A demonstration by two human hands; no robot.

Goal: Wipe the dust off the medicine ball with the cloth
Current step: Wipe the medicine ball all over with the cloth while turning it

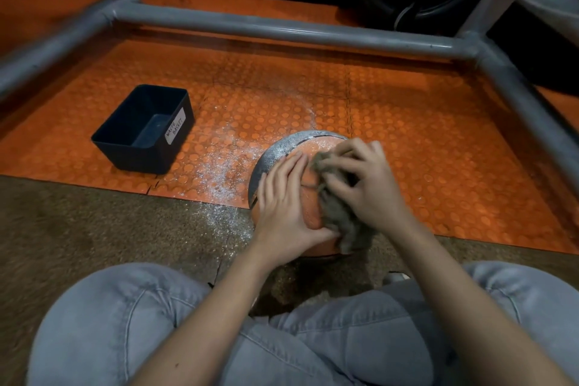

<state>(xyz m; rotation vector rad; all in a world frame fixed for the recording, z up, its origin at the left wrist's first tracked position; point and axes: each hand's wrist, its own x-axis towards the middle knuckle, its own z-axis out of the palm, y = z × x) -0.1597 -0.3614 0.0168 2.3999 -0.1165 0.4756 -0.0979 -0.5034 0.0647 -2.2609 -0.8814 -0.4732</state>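
While the left hand [282, 200] lies flat with straight fingers on the medicine ball [308, 188] at the frame's centre, the right hand [365, 180] grips the cloth [340, 216] against it.

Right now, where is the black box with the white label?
In the head view, the black plastic box sits on the orange studded mat, left of the orange-and-grey medicine ball.

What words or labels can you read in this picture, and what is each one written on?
"WASTE BASKET": handwritten on a white label stuck to the side of the black bin.
No text shows on the visible parts of the medicine ball or the cloth.
Nothing else in view carries readable writing.
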